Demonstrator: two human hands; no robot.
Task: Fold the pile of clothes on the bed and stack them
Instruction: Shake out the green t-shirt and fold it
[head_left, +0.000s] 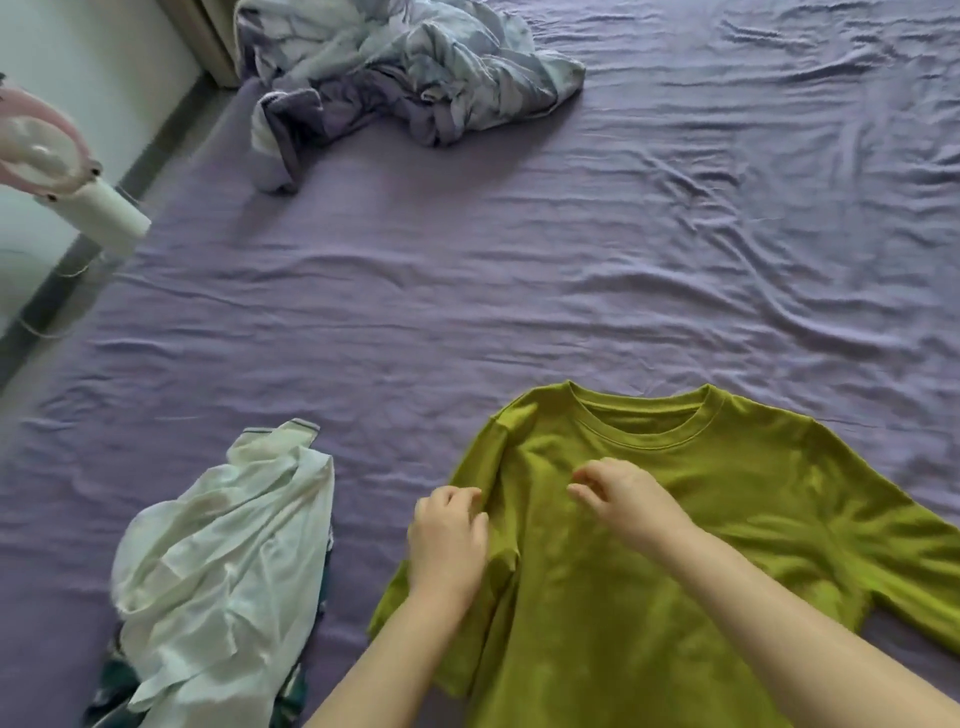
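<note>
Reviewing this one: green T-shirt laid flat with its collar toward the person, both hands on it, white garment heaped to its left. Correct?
Not quite: in the head view the green T-shirt lies with its collar away from the person. The rest holds: both hands, left and right, are on it, and the white garment is heaped to its left.

olive-green t-shirt (675, 519), white garment (223, 561), plain purple sheet (467, 291), marbled grey-lilac duvet (405, 67)

You see soft, even daylight with no glare; faint shadows sit in the creases of the purple sheet (519, 270). The wide lens bends the edges, and the pink fan (47, 150) at left is blurred.
</note>
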